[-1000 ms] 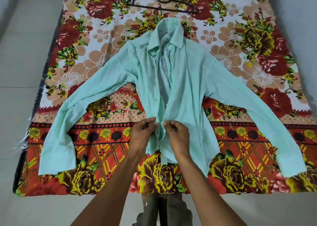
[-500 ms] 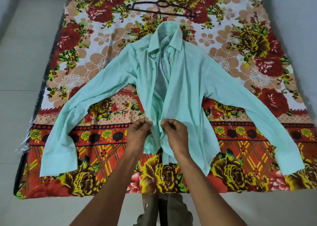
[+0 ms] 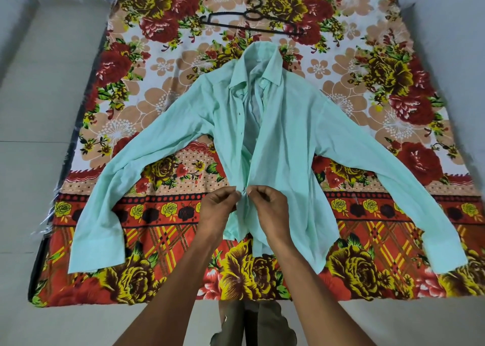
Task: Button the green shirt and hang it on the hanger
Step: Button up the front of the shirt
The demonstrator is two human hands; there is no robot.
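Lying face up on a floral bedsheet (image 3: 393, 57), the green shirt (image 3: 294, 146) has its sleeves spread wide to either side, its collar pointing away from the person and its hem nearest them. At the low part of the front opening, the left hand (image 3: 217, 209) pinches the left front edge between curled fingers and thumb, and just beside it the right hand (image 3: 267, 206) pinches the other edge, the two fingertips almost touching. Above this pinch the front gapes open up to the collar, so the remaining fastening probably runs straight away from both hands along the shirt's long axis. The hanger (image 3: 252, 20) lies beyond the collar, well apart from either hand and about equally far from each.
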